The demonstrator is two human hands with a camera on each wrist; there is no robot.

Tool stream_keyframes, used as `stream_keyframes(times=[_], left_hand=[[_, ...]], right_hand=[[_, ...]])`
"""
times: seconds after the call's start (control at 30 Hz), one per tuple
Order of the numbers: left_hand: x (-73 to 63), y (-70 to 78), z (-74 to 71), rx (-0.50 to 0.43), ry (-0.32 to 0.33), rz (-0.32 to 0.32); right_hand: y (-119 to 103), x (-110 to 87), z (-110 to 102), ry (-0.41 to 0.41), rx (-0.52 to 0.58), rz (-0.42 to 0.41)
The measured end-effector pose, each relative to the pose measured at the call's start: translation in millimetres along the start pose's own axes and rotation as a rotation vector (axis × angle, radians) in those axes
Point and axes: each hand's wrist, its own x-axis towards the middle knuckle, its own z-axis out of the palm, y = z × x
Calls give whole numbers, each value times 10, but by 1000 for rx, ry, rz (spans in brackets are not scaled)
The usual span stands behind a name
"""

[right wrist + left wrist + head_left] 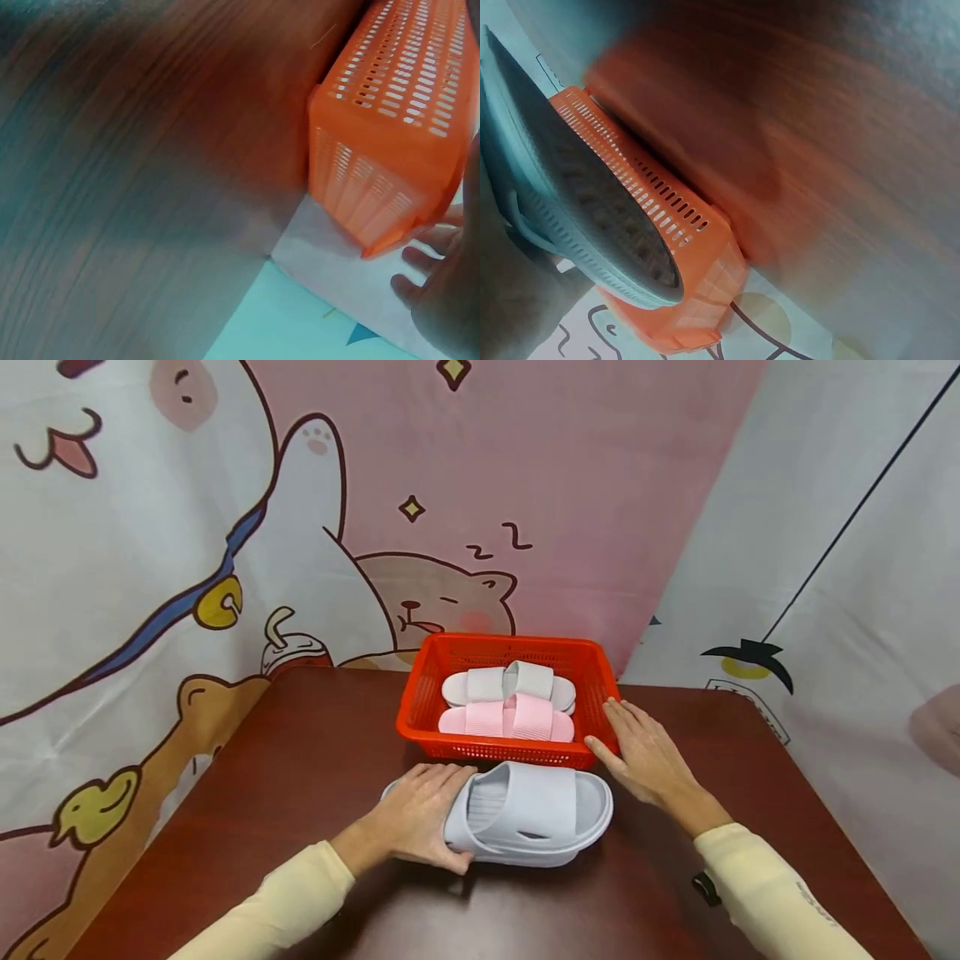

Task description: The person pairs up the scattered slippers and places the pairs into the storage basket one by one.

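Observation:
A pair of pale grey-blue slide slippers (540, 802) lies overlapped in front of the red plastic basket (465, 748). My left hand (427, 810) grips them across their left part, thumb on the near side, fingers over the far side. In the left wrist view, the dark underside of a slipper (592, 202) shows above the table, beside the basket (686, 277). My right hand (648, 756) is at the basket's right front corner, fingers extended; whether it touches the rim is unclear. In the right wrist view, the right hand (450, 289) holds nothing visible.
Inside the basket lie white slippers (486, 683) at the back and pink slippers (483, 718) in front. The basket stands near the far edge of the dark red-brown table (300, 760). A cartoon-printed cloth (585, 485) hangs behind. A small black object (705, 888) is by the right sleeve.

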Motion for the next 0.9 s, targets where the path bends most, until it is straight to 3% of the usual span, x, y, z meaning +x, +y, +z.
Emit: stream_keyframes(times=[0.1, 0.3, 0.5, 0.67, 0.9], left_hand=[[2, 9, -39, 47, 16, 11], [66, -12, -265, 64, 79, 32], [188, -100, -532, 36, 125, 50], [364, -258, -623, 50, 105, 45], [724, -490, -616, 43, 108, 10]], right_hand=[[35, -18, 30, -28, -18, 19], [53, -68, 10, 7, -29, 33], [87, -110, -15, 9, -69, -33], [85, -117, -5, 19, -34, -27], [72, -118, 43, 29, 15, 8]])
